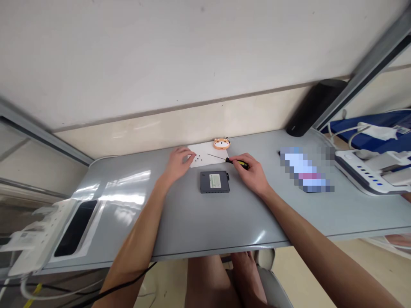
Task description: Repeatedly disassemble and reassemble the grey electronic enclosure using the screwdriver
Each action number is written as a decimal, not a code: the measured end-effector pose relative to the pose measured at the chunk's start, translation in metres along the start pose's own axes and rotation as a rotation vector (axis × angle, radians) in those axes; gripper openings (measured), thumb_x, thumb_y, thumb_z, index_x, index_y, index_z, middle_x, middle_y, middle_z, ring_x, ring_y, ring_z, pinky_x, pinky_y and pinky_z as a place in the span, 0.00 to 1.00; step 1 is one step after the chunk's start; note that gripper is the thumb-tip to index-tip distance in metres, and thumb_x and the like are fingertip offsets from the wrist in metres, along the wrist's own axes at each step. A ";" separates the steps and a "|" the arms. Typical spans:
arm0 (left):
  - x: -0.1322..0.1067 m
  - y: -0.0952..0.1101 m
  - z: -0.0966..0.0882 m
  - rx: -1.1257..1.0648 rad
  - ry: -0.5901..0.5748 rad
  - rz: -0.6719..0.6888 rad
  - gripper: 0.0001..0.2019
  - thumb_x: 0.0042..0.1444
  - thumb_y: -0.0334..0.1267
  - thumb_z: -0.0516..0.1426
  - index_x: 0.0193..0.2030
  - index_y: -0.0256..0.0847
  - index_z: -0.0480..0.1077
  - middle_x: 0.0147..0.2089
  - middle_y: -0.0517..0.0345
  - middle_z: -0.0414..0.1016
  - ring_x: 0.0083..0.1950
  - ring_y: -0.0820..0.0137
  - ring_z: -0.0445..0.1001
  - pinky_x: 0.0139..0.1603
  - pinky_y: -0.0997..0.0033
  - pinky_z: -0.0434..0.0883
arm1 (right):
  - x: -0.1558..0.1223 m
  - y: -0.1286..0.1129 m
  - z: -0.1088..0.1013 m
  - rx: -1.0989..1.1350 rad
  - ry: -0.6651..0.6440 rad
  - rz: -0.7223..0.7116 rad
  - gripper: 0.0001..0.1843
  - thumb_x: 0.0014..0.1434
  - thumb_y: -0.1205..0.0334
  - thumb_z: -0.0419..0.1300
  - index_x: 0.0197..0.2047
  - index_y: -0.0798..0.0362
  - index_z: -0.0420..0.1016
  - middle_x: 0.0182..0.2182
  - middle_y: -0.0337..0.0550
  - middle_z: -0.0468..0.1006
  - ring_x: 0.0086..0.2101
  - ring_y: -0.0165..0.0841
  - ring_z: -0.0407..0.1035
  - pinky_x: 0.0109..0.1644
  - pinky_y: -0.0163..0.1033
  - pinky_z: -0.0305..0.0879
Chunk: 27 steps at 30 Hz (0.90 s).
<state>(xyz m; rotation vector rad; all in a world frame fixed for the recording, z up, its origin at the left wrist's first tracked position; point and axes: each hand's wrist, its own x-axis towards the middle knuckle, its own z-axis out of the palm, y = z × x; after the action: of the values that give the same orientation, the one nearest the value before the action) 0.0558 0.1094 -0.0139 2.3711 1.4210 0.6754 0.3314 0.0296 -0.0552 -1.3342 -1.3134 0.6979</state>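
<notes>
My right hand is closed around the yellow-and-black handle of a small screwdriver, whose thin shaft points left over a white sheet of paper. Several tiny dark screws lie on that paper. My left hand rests at the paper's left edge, fingers curled toward the screws; whether it pinches one is unclear. A small dark grey box with a pale label lies flat on the grey table between my hands, just nearer to me.
An orange animal-shaped trinket sits at the paper's far edge. A black cylinder leans at the back right. A white power strip with cables is at the right; another strip and a dark phone lie at the left.
</notes>
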 end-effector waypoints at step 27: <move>-0.060 0.058 0.006 -0.179 -0.240 0.058 0.18 0.75 0.52 0.55 0.57 0.48 0.81 0.55 0.55 0.87 0.54 0.59 0.85 0.58 0.57 0.80 | 0.008 0.007 -0.009 0.110 0.097 0.173 0.26 0.63 0.33 0.62 0.46 0.48 0.80 0.26 0.35 0.72 0.27 0.34 0.63 0.34 0.42 0.62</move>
<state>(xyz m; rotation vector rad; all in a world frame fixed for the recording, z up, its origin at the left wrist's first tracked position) 0.0777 0.0290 -0.0061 2.2720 1.1471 0.4887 0.3436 0.0361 -0.0575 -1.3853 -1.0759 0.8024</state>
